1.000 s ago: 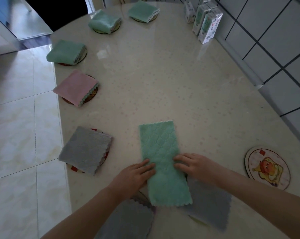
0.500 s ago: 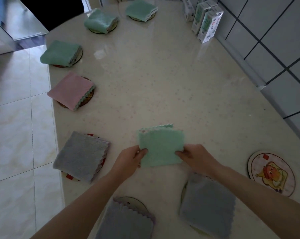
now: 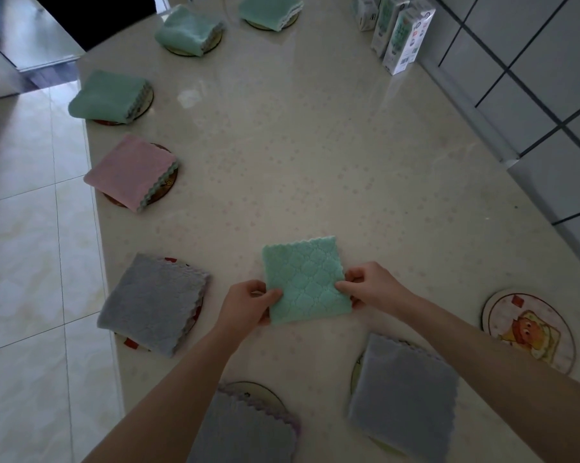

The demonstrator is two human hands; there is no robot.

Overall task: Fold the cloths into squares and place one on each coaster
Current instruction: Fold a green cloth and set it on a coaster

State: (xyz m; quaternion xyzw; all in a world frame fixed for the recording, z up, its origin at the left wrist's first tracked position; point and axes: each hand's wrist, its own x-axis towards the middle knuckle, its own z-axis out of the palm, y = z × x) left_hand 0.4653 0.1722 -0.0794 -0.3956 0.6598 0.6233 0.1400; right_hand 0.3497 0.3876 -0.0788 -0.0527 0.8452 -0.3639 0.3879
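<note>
A green quilted cloth (image 3: 304, 279), folded into a square, lies on the table in front of me. My left hand (image 3: 248, 304) pinches its near left edge and my right hand (image 3: 372, 285) pinches its right edge. A bare round coaster (image 3: 529, 332) with a cartoon picture sits to the right. Folded cloths cover the other coasters: grey ones (image 3: 153, 302) (image 3: 403, 396) (image 3: 248, 432), a pink one (image 3: 131, 170) and three green ones (image 3: 110, 96) (image 3: 188, 30) (image 3: 270, 10).
Several drink cartons (image 3: 398, 35) stand at the far right against the tiled wall (image 3: 529, 78). The table edge (image 3: 98, 228) runs along the left, with tiled floor (image 3: 24, 245) beyond it.
The long green strip was folded in half into a square. Both hands moved from pressing it flat to pinching its side edges.
</note>
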